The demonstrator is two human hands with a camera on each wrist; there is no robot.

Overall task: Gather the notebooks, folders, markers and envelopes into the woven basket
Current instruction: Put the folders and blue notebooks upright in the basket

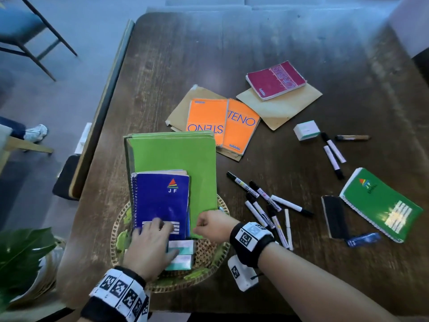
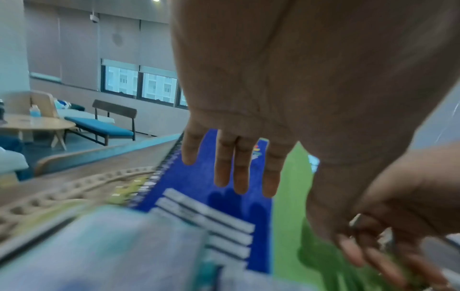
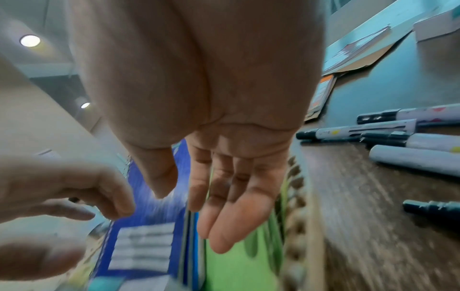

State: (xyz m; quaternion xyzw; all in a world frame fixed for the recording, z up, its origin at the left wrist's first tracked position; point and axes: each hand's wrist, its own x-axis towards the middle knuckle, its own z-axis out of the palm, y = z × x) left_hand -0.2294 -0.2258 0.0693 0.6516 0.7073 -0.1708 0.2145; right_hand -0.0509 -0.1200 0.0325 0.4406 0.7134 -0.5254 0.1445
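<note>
The woven basket (image 1: 210, 249) sits at the near edge of the dark wooden table (image 1: 278, 54), and a stack of green folders (image 1: 176, 154) lies across it with their far ends sticking out past the rim. On top of the folders rests a blue spiral notebook (image 1: 162, 196), and just in front of it two small white and teal boxes (image 1: 182, 252) lie in the basket. The left hand (image 1: 148, 247) lies flat over the near end of the blue notebook, fingers (image 2: 240, 169) straight and a little spread, gripping nothing. The right hand (image 1: 210, 225) is just beside the notebook's right edge, above the green folder; its fingers (image 3: 224, 216) look relaxed and mostly straight in the wrist view, with nothing held. Right of the basket a loose bunch of markers (image 1: 271, 205) lies on the table, with more markers (image 1: 334, 154) farther back. Two orange notepads (image 1: 222, 124) rest on brown envelopes (image 1: 278, 108) behind the folders, a maroon notepad (image 1: 276, 80) sits on the far envelope, and a green notebook (image 1: 380, 203) lies well to the right, beside a black eraser (image 1: 334, 217).
</note>
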